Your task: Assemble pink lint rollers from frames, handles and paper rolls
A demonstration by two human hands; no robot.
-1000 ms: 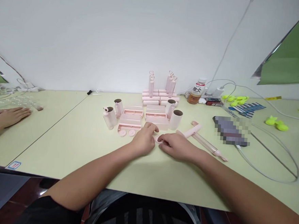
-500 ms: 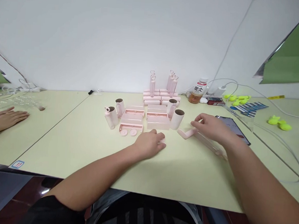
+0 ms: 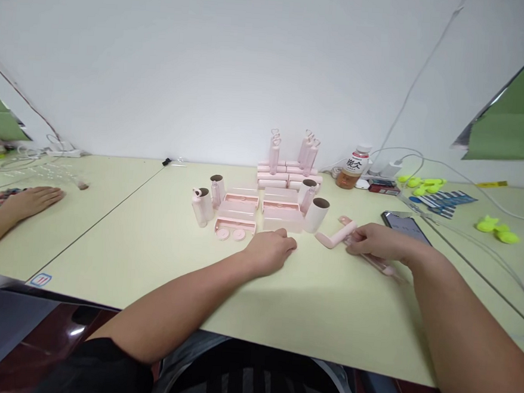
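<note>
My left hand (image 3: 270, 252) rests on the table with its fingers curled, in front of the pink trays; what it holds, if anything, is hidden. Over on the right, the fingers of my right hand (image 3: 371, 241) are closed at the near end of a clear and pink piece (image 3: 380, 264) lying on the table. Just left of those fingers lies a pink tube part (image 3: 342, 233). Two round pink discs (image 3: 238, 235) lie before the left tray (image 3: 235, 225). Open white cylinders (image 3: 317, 215) and small pink bottles (image 3: 199, 208) stand beside the trays.
Pink bottles (image 3: 310, 157) stand on stacked pink cases (image 3: 272, 180) by the wall. Further right are a labelled jar (image 3: 352, 167), a phone (image 3: 406, 226), cables and yellow-green pieces (image 3: 497, 229). Another person's hand (image 3: 35, 203) is at far left.
My right hand has moved down and slightly right, its fingers now on the clear and pink piece. The small pale item seen at my left fingers is no longer visible. The camera view has shifted a little.
</note>
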